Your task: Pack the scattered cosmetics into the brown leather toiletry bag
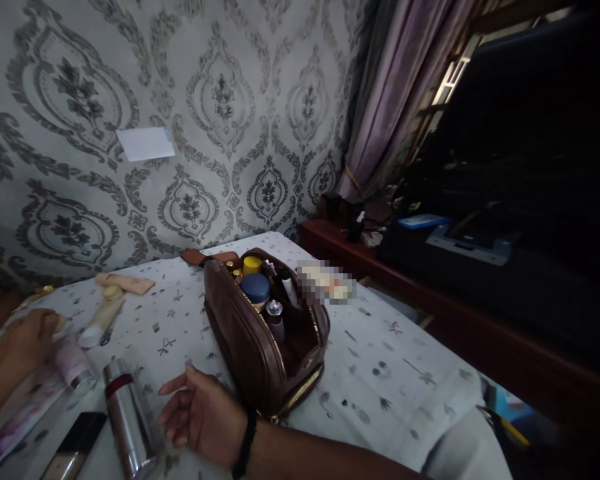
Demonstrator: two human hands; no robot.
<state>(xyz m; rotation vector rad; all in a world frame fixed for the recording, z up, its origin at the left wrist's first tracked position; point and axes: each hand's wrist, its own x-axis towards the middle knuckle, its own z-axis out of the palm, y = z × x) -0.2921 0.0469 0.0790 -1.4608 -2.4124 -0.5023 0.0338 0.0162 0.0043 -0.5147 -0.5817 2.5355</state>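
Note:
A brown leather toiletry bag stands unzipped in the middle. It holds a blue-lidded jar, a yellow-lidded jar, a small bottle with a shiny cap and other cosmetics. My right hand, palm partly up with fingers loosely apart, is empty between the bag and a silver bottle with a red band. At the left edge, my left hand has its fingers curled about a small pale thing, mostly hidden. Close beside it lies a pink bottle.
Left of the bag lie a beige tube, a cream tube, a black-capped foundation bottle and a long floral-patterned pack. A blurred-out item lies right of the bag. Beyond the patterned cloth stands a dark red wooden desk.

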